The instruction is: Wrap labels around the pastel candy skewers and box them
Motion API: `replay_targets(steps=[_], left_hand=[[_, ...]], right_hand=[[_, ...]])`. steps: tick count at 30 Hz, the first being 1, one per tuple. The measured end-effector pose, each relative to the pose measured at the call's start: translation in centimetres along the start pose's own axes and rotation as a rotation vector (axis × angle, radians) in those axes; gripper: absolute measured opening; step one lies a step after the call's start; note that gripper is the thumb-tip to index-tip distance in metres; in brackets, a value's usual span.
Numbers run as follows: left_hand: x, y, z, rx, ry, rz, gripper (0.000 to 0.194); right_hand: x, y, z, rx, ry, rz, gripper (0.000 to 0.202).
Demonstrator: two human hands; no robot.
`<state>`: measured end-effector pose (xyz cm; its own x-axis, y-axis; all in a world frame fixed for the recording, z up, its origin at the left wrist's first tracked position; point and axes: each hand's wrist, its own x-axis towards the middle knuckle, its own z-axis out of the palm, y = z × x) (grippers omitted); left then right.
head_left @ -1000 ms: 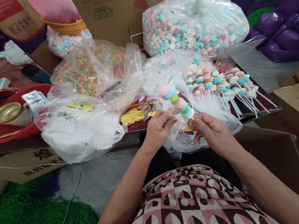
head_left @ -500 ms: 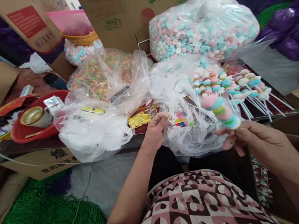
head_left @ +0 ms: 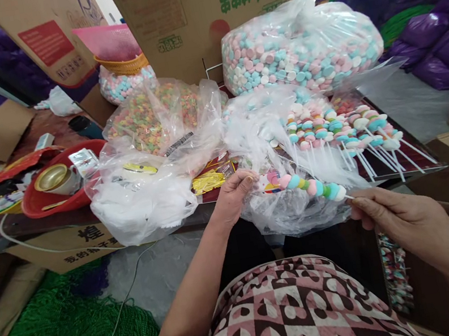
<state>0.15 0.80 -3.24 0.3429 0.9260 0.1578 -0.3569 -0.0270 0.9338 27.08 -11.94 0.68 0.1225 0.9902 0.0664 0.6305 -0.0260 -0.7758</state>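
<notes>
My right hand (head_left: 380, 209) pinches the white stick of a marshmallow skewer (head_left: 313, 187), whose pink, blue, green and white pieces point left toward my other hand. A clear plastic bag (head_left: 265, 183) with a coloured print is pinched at its edge between the thumb and finger of my left hand (head_left: 237, 190). The skewer's tip lies over or at the mouth of this bag; I cannot tell how far inside it is. Just left of that hand are yellow twist ties (head_left: 211, 179). More marshmallow skewers (head_left: 316, 128) lie at the right side of the table.
A big bag of marshmallows (head_left: 299, 49) stands at the back before a cardboard box (head_left: 169, 22). Left of it lie a bag of small coloured candies (head_left: 155, 116), a white plastic bag (head_left: 139, 199) and a red basin (head_left: 35, 206). An open carton (head_left: 441, 252) holds wrapped pieces at lower right.
The skewer has swung down from a raised, tilted position and moved left, coming level with the bag. My right hand turned with it; my left hand has hardly moved.
</notes>
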Motion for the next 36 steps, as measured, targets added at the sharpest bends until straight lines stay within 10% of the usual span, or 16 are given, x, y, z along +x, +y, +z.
replay_targets(steps=[24, 36], left_hand=[[-0.1, 2.1, 0.9, 0.760, -0.169, 0.361, 0.027], [0.0, 3.1, 2.9, 1.130, -0.134, 0.578, 0.027]], right_hand=[[-0.1, 0.5, 0.9, 0.077, 0.204, -0.007, 0.030], [-0.6, 1.0, 3.7, 0.293, -0.050, 0.131, 0.038]])
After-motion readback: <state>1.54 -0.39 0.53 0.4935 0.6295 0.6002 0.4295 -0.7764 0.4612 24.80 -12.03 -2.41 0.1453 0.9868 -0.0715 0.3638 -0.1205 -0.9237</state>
